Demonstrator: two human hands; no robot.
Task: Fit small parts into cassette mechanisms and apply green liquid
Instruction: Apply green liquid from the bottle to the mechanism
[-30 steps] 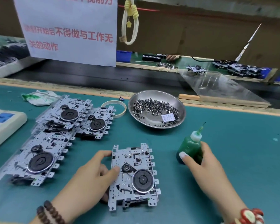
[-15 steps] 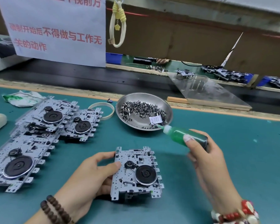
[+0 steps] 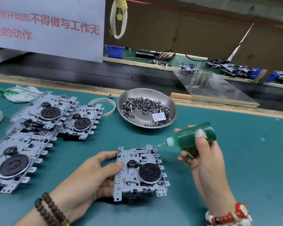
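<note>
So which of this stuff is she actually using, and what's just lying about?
In use: green bottle in right hand; cassette mechanism in left hand; dish of small parts.
Lying about: tape ring, plastic bag, hanging cord.

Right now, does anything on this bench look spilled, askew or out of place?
No spill shows. The finished cassette mechanisms at left lie in a loose overlapping heap, not a row. A small paper packet sits among the metal parts in the steel bowl.
</note>
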